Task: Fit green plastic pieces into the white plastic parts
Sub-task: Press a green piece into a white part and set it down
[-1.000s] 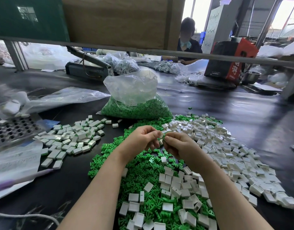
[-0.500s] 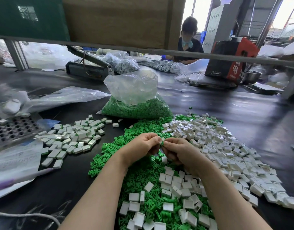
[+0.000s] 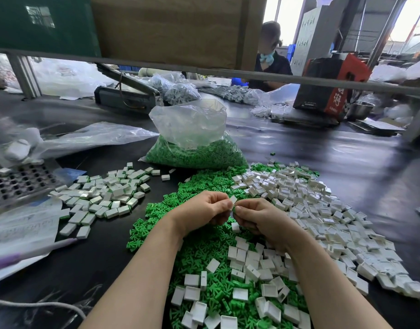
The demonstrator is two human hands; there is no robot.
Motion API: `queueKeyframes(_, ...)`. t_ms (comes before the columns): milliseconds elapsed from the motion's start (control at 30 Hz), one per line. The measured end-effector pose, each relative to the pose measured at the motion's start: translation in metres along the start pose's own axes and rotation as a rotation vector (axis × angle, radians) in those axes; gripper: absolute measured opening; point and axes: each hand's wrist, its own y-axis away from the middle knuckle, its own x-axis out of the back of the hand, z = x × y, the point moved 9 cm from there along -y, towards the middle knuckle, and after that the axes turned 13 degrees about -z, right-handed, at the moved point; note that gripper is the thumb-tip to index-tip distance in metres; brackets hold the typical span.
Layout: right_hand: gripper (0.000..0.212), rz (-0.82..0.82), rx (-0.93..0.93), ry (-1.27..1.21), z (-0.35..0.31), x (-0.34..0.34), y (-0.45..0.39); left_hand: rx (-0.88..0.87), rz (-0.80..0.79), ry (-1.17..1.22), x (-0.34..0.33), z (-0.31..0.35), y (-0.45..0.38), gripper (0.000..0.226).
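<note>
Head view: left hand (image 3: 204,211) and right hand (image 3: 259,219) pinching one white part (image 3: 233,200) above green pieces (image 3: 204,243) on tabletop (image 3: 346,167).

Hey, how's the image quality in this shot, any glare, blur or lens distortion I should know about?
Head view: windows at the top right are blown out; the black table carries soft glare; the steel rail bows from wide-angle distortion; the left edge around the plastic bag is smeared; both hands and the white part they pinch are fairly sharp.
</note>
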Motion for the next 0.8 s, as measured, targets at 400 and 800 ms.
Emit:
queueKeyframes(400,0.024,0.051,-0.001,0.050,0.007,0.005,-0.004,-0.004,0.013,-0.079,0.001,0.003,0.000,0.025)
queueKeyframes(800,0.028,0.097,-0.058,0.132,-0.004,0.003,-0.002,-0.023,0.066,-0.152,0.010,0.008,0.003,0.028)
